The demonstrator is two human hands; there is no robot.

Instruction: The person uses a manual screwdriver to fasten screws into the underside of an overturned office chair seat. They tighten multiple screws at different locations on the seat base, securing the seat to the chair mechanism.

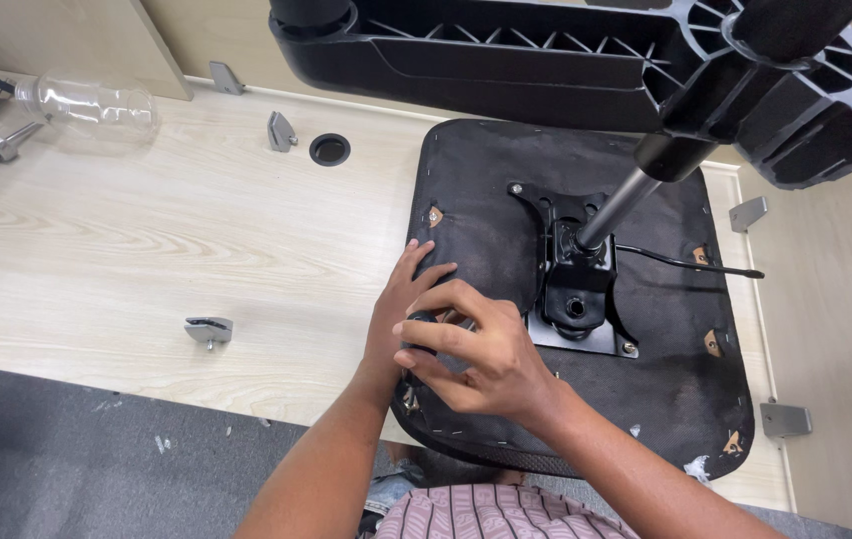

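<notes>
Head view, looking down: upturned chair seat (pixel 665 369) lies on a pale wooden desk (pixel 147 250), centre-right of frame. Left hand (pixel 401 309) rests flat on the seat's left edge, fingers spread. Right hand (pixel 476 354), just beside and overlapping it, has its fingers curled around a small dark object (pixel 424 321); what it is, cannot tell. Metal mounting plate (pixel 576 289) sits right of the hands. Clear plastic bottle (pixel 87 102) lies upper left.
</notes>
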